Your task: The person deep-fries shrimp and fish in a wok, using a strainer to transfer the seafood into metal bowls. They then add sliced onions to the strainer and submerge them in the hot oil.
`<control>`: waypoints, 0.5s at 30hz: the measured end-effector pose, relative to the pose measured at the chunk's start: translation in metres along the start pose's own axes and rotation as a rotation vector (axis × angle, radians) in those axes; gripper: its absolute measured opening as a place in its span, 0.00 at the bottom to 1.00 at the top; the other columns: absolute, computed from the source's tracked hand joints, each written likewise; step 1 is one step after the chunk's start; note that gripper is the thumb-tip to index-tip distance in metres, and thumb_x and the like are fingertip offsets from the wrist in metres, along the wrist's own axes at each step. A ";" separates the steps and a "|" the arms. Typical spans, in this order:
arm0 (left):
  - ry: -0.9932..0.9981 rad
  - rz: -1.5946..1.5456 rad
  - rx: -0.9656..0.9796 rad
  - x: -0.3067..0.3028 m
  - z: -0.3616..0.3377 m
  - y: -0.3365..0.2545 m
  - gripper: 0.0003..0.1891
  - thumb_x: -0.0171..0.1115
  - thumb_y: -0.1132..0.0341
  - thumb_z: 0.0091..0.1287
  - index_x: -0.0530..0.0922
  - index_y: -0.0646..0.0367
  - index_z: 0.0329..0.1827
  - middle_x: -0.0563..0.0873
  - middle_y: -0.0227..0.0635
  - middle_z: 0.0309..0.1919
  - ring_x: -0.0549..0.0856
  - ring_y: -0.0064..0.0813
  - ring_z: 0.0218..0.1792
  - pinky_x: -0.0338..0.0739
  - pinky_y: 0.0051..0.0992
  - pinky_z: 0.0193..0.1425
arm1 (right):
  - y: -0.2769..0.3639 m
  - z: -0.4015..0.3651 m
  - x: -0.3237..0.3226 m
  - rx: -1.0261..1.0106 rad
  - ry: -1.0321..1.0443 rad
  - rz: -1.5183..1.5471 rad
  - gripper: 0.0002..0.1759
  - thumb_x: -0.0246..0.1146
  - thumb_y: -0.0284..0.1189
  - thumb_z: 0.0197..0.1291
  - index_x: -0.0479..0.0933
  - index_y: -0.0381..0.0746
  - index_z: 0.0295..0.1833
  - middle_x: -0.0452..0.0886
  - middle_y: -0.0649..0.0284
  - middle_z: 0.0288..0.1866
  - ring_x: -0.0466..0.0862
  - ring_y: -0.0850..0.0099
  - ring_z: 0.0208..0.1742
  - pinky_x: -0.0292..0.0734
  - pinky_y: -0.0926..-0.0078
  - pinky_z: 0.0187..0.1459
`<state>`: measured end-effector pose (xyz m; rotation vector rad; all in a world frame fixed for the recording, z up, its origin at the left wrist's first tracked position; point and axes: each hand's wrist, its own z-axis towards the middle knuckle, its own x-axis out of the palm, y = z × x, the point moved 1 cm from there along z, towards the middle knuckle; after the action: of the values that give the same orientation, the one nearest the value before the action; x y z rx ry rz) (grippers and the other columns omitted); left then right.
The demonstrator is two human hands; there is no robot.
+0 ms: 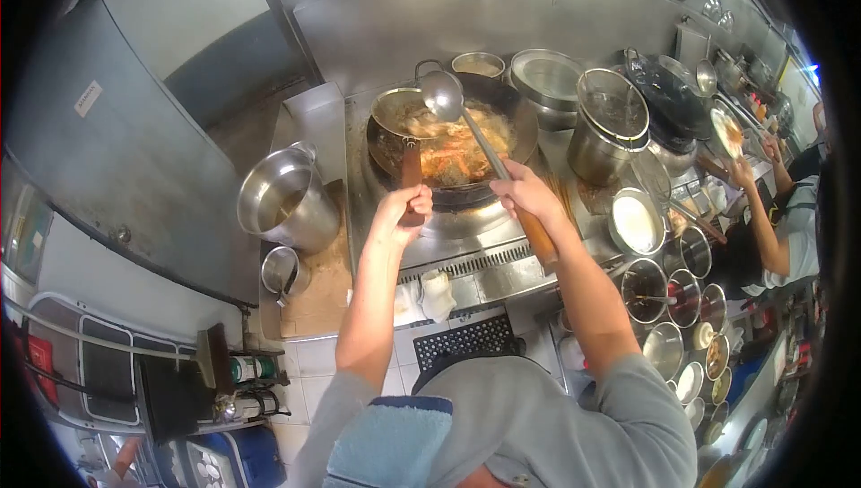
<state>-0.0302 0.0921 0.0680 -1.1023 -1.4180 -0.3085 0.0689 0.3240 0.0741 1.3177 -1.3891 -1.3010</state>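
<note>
My left hand (405, 210) is closed round the wooden handle of a round strainer (391, 113), which lies over the left side of a large wok (527, 125). My right hand (525, 194) grips the long handle of a metal ladle (442, 95). The ladle's bowl is raised over the wok's back left part, beside the strainer. Orange and brown food (457, 154) in bubbling liquid fills the middle of the wok. What lies inside the strainer is hard to make out.
Left of the stove stand a large steel pot (291, 201) and a smaller one (283, 271). A pot with a strainer (612, 107) and a white-filled bowl (633, 223) are at the right. Farther right, a co-worker (780, 232) holds a plate (726, 132).
</note>
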 end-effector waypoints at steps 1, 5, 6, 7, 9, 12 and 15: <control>-0.021 0.078 0.054 0.006 -0.004 0.001 0.05 0.54 0.75 0.69 0.68 0.67 0.41 0.71 0.31 0.27 0.70 0.18 0.22 0.66 0.18 0.26 | 0.001 -0.002 0.000 -0.021 0.007 -0.011 0.34 0.59 0.26 0.58 0.60 0.36 0.71 0.68 0.69 0.17 0.69 0.77 0.14 0.67 0.75 0.15; -0.105 -0.024 0.001 -0.002 -0.019 -0.003 0.04 0.53 0.76 0.69 0.69 0.68 0.38 0.71 0.30 0.26 0.69 0.18 0.22 0.66 0.19 0.26 | 0.007 0.001 0.000 -0.098 -0.074 -0.155 0.34 0.60 0.25 0.57 0.62 0.36 0.71 0.70 0.68 0.20 0.69 0.78 0.16 0.67 0.76 0.19; -0.081 0.019 0.013 -0.003 -0.019 -0.002 0.04 0.53 0.76 0.69 0.69 0.68 0.39 0.71 0.31 0.27 0.69 0.18 0.22 0.66 0.19 0.26 | 0.005 -0.006 0.003 -0.111 -0.061 -0.174 0.34 0.60 0.26 0.57 0.62 0.36 0.71 0.71 0.67 0.20 0.70 0.78 0.17 0.68 0.77 0.20; -0.028 0.070 0.036 0.004 -0.014 -0.005 0.04 0.52 0.76 0.69 0.69 0.69 0.39 0.71 0.31 0.27 0.69 0.19 0.22 0.66 0.19 0.26 | 0.018 -0.016 -0.001 -0.016 -0.004 -0.169 0.37 0.60 0.26 0.57 0.59 0.36 0.73 0.72 0.65 0.22 0.70 0.78 0.19 0.69 0.77 0.23; -0.143 0.080 0.038 0.007 -0.024 0.006 0.03 0.52 0.76 0.70 0.69 0.67 0.38 0.71 0.31 0.26 0.69 0.18 0.22 0.66 0.19 0.26 | 0.012 -0.022 0.000 -0.147 -0.105 -0.338 0.37 0.60 0.26 0.57 0.58 0.35 0.73 0.73 0.64 0.23 0.71 0.78 0.20 0.69 0.77 0.23; -0.128 0.209 0.033 -0.025 -0.016 0.004 0.03 0.49 0.77 0.70 0.69 0.68 0.42 0.72 0.32 0.28 0.69 0.18 0.22 0.67 0.19 0.25 | -0.019 -0.025 0.009 -0.295 -0.167 -0.456 0.38 0.60 0.26 0.57 0.58 0.36 0.74 0.74 0.63 0.25 0.72 0.77 0.19 0.70 0.76 0.22; -0.173 0.277 0.053 -0.006 -0.036 0.014 0.03 0.52 0.75 0.70 0.72 0.65 0.42 0.73 0.30 0.28 0.69 0.17 0.23 0.65 0.18 0.24 | 0.031 -0.054 0.011 -0.034 -0.071 -0.321 0.34 0.59 0.27 0.56 0.61 0.35 0.71 0.79 0.52 0.34 0.79 0.69 0.25 0.76 0.69 0.31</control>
<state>0.0014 0.0696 0.0649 -1.2876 -1.3941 0.0236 0.1155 0.3033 0.1121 1.5291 -1.2293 -1.5890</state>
